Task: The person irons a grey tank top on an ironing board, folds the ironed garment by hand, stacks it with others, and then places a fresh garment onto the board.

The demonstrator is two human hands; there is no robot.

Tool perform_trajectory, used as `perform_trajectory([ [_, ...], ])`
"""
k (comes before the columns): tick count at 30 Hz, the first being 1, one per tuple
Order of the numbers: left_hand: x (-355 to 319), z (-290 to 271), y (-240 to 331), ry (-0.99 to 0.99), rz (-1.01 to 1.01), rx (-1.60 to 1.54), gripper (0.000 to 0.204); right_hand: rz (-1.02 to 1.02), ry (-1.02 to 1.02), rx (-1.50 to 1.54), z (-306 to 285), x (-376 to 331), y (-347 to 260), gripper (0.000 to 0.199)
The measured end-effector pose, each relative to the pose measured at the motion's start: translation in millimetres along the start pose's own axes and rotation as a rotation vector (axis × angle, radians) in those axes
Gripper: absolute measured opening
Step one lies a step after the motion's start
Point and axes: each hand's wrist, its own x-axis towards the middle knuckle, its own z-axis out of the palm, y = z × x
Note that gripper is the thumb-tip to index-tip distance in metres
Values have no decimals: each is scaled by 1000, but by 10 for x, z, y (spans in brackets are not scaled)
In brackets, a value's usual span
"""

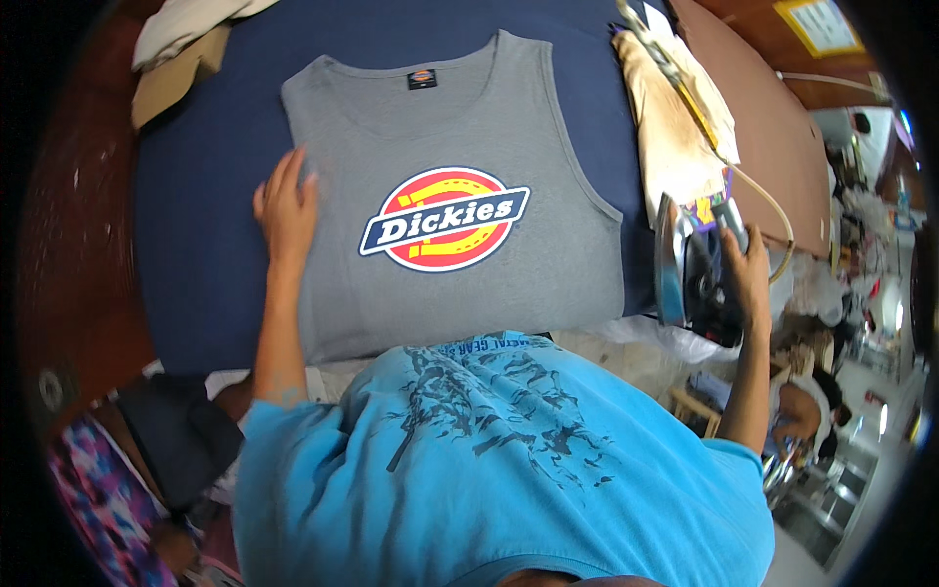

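Note:
A grey sleeveless top (548, 274) lies spread on a dark blue covered table (210, 196), its neckline at the far side and a red, yellow and navy print on its chest. My left hand (286, 207) rests at the top's left edge, fingers stretched out and holding nothing. Off to the right, my right hand (747, 269) is wrapped round the handle of a clothes iron (675, 264). The iron is tilted on its side, its shiny soleplate facing the top but apart from it. Part of the iron's body is hidden by my fingers.
Folded cream cloth (665, 127) lies along the table's right side, with a pale cord (768, 196) curving toward the iron. A brown surface (773, 147) adjoins it. At the far left are a cardboard piece (181, 78) and pale fabric (186, 29). Another person (807, 406) is at the right.

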Motion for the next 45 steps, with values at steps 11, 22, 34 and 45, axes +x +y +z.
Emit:
perform_trajectory([
  [11, -1726, -467, 48, 129, -682, 141, 28, -514, 189, -223, 245, 2349, 317, 55],
  [22, -1851, -681, 258, 83, -815, -23, 23, -657, -137, -85, 1629, -279, 323, 38],
  [34, -4753, -2049, -800, 930, -702, -750, 19, -771, -489, 1162, 662, -2217, -1904, 46],
  [45, -8153, -4231, -1341, 1364, -1063, -284, 19, -1259, -1257, 892, 2339, -5876, -4383, 24],
])
